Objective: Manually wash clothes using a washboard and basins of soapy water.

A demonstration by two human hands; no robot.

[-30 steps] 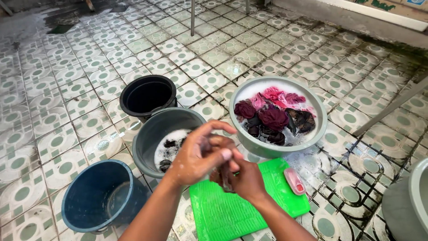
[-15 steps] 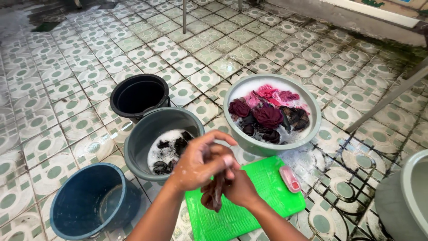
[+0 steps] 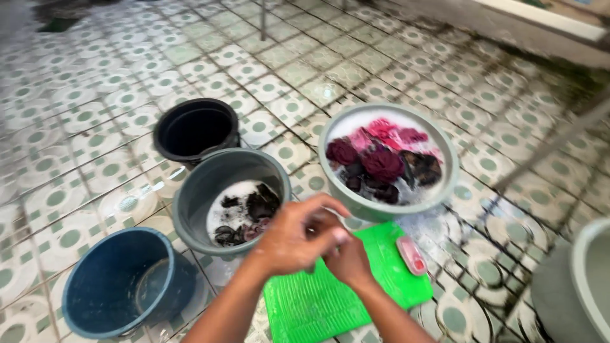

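Observation:
My left hand lies over my right hand, both pressed together above a green ribbed washboard on the tiled floor. No cloth shows between them; the left hand's fingers are apart and hide the right hand's fingers. Just left of the hands stands a grey bucket with suds, dark laundry and a reddish piece. Beyond the hands, a pale green basin holds soapy water with maroon, pink and dark clothes. A pink scrubbing brush lies on the washboard's right corner.
A black bucket stands behind the grey one and a blue bucket with a little water sits at the front left. Another grey basin is at the right edge. A slanted metal pole crosses the wet patterned floor.
The dark maroon cloth that hung from my hands half a second ago is gone from them; a reddish piece now lies in the grey bucket. The view has drifted slightly and blurred.

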